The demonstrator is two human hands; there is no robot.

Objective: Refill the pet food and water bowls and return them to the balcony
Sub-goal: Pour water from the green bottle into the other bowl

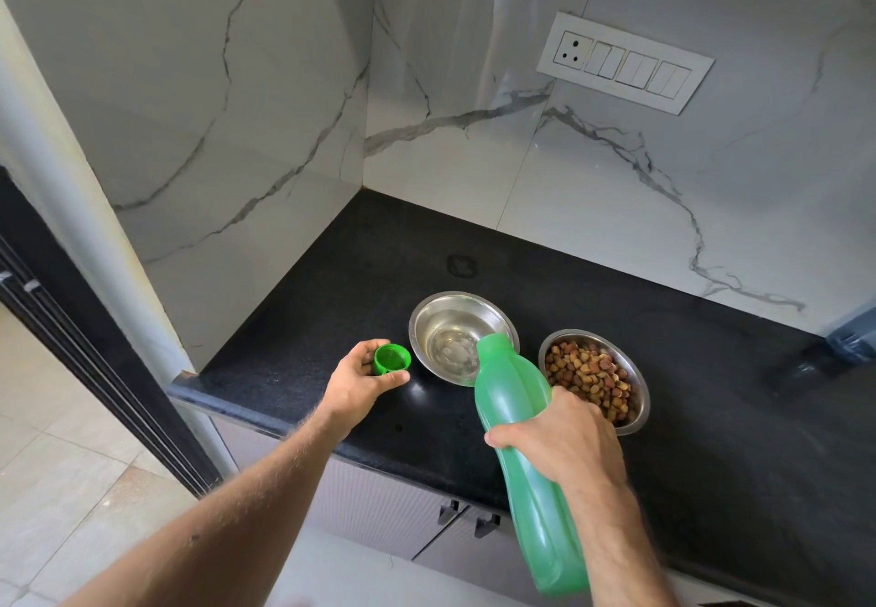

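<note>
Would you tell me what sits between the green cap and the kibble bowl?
In the head view, the steel water bowl sits between them, with the green bottle's mouth over its rim.

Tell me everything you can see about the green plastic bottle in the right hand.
The green plastic bottle is translucent, tall and waisted, with its cap off. The right hand grips it around the middle. It is tilted, its open mouth low over the near rim of the steel bowl holding water, its base raised toward the person. Whether the mouth touches the rim cannot be told. The left hand holds the green screw cap.
</note>
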